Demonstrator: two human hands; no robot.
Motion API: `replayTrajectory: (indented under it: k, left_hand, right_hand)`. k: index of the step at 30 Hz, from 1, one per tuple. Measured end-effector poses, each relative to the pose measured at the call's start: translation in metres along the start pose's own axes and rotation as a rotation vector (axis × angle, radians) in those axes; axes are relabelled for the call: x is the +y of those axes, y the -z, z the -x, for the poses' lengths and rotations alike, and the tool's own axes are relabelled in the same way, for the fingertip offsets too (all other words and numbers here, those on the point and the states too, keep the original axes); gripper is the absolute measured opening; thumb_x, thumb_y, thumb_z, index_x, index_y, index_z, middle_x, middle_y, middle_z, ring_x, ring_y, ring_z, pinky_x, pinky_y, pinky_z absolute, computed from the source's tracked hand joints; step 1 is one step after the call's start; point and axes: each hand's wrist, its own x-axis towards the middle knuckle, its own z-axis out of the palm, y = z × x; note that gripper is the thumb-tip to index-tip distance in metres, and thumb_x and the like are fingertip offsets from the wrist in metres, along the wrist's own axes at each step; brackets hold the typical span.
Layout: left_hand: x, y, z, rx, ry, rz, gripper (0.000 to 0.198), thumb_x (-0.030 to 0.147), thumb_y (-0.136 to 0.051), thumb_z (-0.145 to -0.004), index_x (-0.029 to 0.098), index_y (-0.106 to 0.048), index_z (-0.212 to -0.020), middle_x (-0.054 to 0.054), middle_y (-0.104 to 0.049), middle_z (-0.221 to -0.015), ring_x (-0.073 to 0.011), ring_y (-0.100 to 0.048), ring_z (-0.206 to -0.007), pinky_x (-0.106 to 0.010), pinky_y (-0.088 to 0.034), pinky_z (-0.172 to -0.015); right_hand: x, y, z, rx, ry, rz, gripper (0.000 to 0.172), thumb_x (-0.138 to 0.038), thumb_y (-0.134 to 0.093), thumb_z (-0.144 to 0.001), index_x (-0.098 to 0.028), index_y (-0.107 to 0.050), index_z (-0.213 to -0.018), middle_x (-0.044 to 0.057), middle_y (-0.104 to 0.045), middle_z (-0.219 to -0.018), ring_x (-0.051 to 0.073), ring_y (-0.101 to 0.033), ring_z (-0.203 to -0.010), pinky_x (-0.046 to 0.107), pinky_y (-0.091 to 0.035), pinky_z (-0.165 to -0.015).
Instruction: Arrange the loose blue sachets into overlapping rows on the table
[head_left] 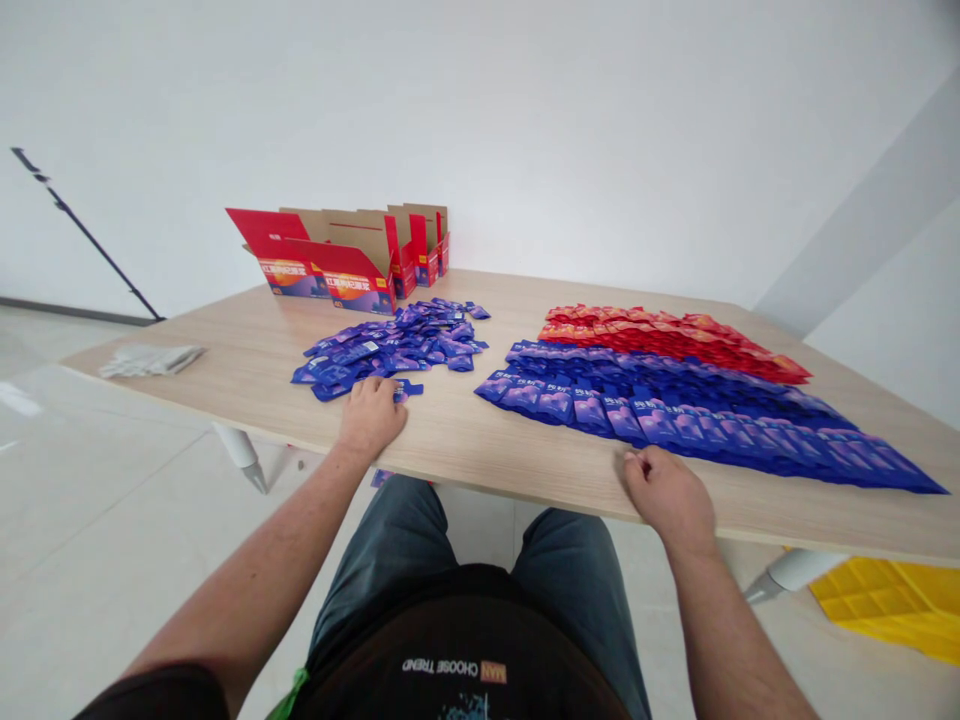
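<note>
At the near edge of a loose pile of blue-purple sachets (405,338), my left hand (371,418) rests on the table with its fingers curled down. One blue sachet (409,390) sticks out to the right from under those fingertips, which close on it. My right hand (670,497) is a loose fist at the table's front edge, thumb against the index finger, with nothing showing in it. Just beyond it lie overlapping rows of blue sachets (660,420). Behind these rows are overlapping rows of red sachets (667,335).
Open red printed cartons (360,290) stand in a group at the back left of the wooden table (517,460). White flat items (152,360) lie at the left end. A yellow object (885,600) is on the floor at right. A white wall rises behind.
</note>
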Motion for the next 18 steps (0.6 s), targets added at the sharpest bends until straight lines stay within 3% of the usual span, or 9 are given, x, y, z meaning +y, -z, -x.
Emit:
replayTrajectory:
  k: [6,10,18]
  left_hand:
    - [-0.008,-0.001,-0.016,-0.116,0.005,-0.102,0.053,0.040,-0.050,-0.095,0.013,-0.073,-0.135,-0.026,-0.068,-0.142,-0.0443,-0.057,-0.135,-0.057,-0.046,-0.113]
    - [-0.009,0.006,-0.025,-0.225,-0.025,-0.140,0.057,0.049,-0.049,-0.096,0.012,-0.076,-0.129,-0.029,-0.072,-0.134,-0.0471,-0.060,-0.131,-0.060,-0.046,-0.112]
    - [-0.010,0.023,-0.037,-0.321,0.048,-0.107,0.072,0.053,-0.078,-0.073,0.015,-0.071,-0.133,-0.030,-0.075,-0.127,-0.0522,-0.068,-0.122,-0.056,-0.054,-0.099]
  right_hand:
    - [0.000,-0.001,0.001,0.008,-0.006,-0.003,0.029,-0.036,-0.052,-0.105,-0.023,-0.055,-0.080,0.008,-0.067,-0.085,0.023,-0.060,-0.081,0.034,-0.032,-0.068]
    - [-0.002,-0.001,0.001,0.016,-0.015,-0.007,0.028,-0.035,-0.053,-0.105,-0.023,-0.059,-0.081,0.008,-0.067,-0.085,0.022,-0.058,-0.079,0.034,-0.032,-0.068]
    - [-0.005,0.002,0.002,0.008,-0.011,-0.011,0.027,-0.034,-0.052,-0.105,-0.023,-0.058,-0.082,0.008,-0.067,-0.086,0.023,-0.059,-0.082,0.034,-0.032,-0.070]
